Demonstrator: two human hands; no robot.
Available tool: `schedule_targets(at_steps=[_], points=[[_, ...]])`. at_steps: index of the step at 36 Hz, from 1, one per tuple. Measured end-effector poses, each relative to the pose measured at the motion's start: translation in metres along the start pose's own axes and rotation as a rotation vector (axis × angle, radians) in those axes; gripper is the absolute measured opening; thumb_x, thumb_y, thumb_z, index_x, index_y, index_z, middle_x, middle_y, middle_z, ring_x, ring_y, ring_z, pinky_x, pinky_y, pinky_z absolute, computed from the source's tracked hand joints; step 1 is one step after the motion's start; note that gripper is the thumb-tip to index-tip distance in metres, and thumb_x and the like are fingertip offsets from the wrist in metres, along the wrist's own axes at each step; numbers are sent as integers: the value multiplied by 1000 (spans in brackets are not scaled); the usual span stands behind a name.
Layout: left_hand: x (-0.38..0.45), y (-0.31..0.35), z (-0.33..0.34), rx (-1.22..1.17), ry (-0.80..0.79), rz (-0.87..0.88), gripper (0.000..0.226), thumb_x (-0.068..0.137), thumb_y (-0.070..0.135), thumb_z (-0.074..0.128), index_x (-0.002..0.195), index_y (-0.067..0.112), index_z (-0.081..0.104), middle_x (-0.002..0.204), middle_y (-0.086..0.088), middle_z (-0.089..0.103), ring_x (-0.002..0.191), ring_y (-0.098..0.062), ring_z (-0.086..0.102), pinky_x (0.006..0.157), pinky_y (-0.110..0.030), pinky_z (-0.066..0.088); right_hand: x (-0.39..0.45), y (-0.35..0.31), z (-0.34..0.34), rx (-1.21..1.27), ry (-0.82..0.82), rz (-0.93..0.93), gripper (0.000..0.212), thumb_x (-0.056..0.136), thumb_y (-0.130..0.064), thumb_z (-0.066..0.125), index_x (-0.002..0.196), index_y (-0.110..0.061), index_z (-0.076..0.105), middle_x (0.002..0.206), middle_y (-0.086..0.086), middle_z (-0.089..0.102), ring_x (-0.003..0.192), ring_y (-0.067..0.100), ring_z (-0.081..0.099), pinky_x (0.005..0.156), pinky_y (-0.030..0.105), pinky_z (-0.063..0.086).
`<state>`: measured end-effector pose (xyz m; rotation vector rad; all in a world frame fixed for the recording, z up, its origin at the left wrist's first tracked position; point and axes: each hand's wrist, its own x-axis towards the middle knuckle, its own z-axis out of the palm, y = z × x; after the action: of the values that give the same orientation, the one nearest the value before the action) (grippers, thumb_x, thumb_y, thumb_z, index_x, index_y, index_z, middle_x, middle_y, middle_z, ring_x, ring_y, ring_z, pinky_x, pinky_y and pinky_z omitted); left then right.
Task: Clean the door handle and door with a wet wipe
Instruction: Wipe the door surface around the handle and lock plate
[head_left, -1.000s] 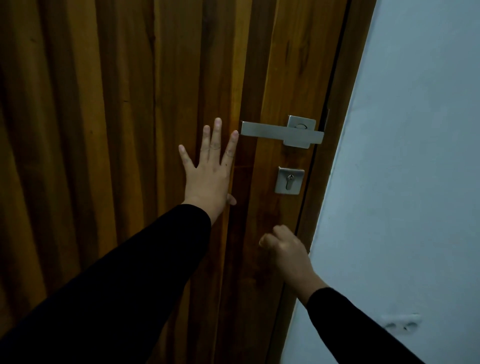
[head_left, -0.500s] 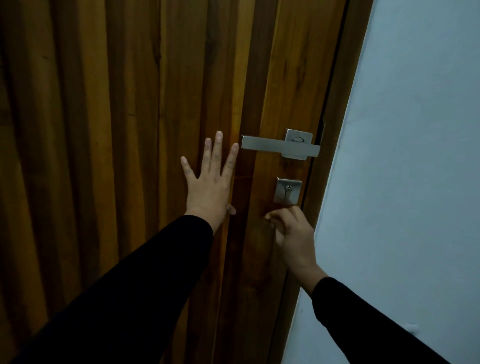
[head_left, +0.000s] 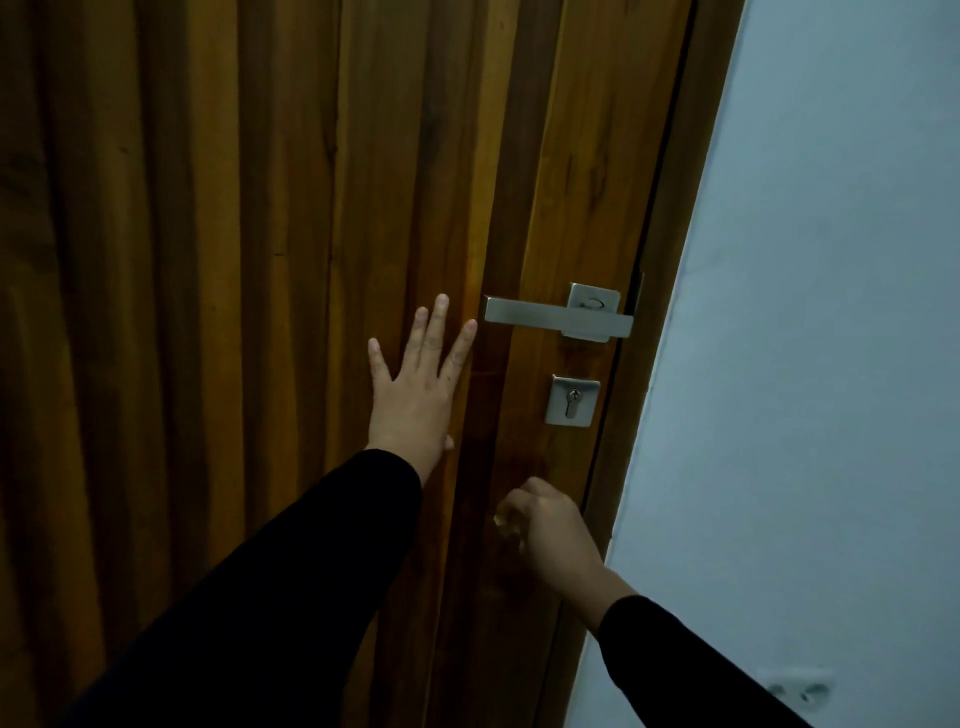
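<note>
A: Your left hand (head_left: 415, 384) lay flat on the door (head_left: 208, 312), fingers spread, likely to steady it.

B: The door handle (head_left: 558, 315) sat untouched; below it, your right hand (head_left: 550, 525) curled, though whether around a wipe, I couldn't tell.

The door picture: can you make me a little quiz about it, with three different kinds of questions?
1. True or false: the left hand lies flat on the wooden door with its fingers spread.
2. Which is higher on the door: A) the keyhole plate B) the door handle?
3. Fill in: the right hand is on the door ___ the keyhole plate, with its fingers curled.

Key
1. True.
2. B, the handle sits above the keyhole plate.
3. Below. Whether it holds a wipe is hard to tell.
</note>
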<state>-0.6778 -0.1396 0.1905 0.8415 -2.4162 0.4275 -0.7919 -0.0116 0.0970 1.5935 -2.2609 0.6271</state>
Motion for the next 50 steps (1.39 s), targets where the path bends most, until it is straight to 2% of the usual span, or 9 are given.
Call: schedule_targets(at_steps=[7,13,16,21,27,34,39,44,50], points=[[-16,-17,-8,-8,-122,68,120,78,44,71,142,30,-30,146,-4,-43,136,-23,-32,111,-61,5,7,-15,-33,67,62,-1,9,85,-11,63,93,-14,66,93,-5,54,86,11,53,74,18,44],[-40,-26,-26,-186,-186,166,65,86,54,54,143,33,33,159,3,8,146,-18,-7,113,-60,-1,14,-48,-63,216,148,38,8,84,-15,65,92,-17,66,93,-6,60,83,3,53,64,9,40],[-55,-23,-40,-259,-215,159,58,86,54,55,138,33,41,148,7,34,143,-13,18,113,-57,1,15,-67,-72,325,143,68,9,84,-15,66,93,-19,66,89,-9,63,79,-3,55,60,7,42],[-75,-38,-58,-328,-180,76,39,87,49,57,121,31,54,120,7,57,123,-12,44,115,-54,15,17,-101,-82,410,143,69,8,84,-16,66,91,-19,67,85,-10,63,75,-7,54,56,6,42],[-97,-74,-76,-275,-117,-1,17,91,36,58,105,29,63,101,7,64,106,-14,53,103,-41,36,18,-144,-86,433,111,10,10,86,-13,63,95,-17,66,86,-10,60,74,-9,51,54,3,41],[-135,-137,-86,-371,-148,-212,22,90,26,61,112,23,63,99,4,67,96,-12,60,87,-34,53,26,-219,-53,442,63,-16,10,87,-10,61,93,-17,65,88,-8,61,79,0,55,55,4,38],[-178,-197,-87,-361,-162,-363,37,89,25,62,123,26,49,100,3,67,90,-13,62,80,-33,55,28,-274,-12,493,9,4,11,88,-11,60,89,-21,65,86,-9,58,81,5,57,59,9,41],[-227,-255,-81,-326,-253,-483,12,91,22,59,103,23,60,94,2,65,84,-12,61,78,-34,56,21,-327,37,554,-83,-18,16,89,-8,55,85,-19,65,87,-2,61,72,5,54,50,9,37],[-286,-312,-65,-305,-368,-592,10,91,23,60,99,20,66,93,3,64,85,-11,59,79,-29,51,3,-386,98,630,-234,-2,17,90,-7,54,83,-20,63,89,-1,61,69,4,55,46,10,38]])
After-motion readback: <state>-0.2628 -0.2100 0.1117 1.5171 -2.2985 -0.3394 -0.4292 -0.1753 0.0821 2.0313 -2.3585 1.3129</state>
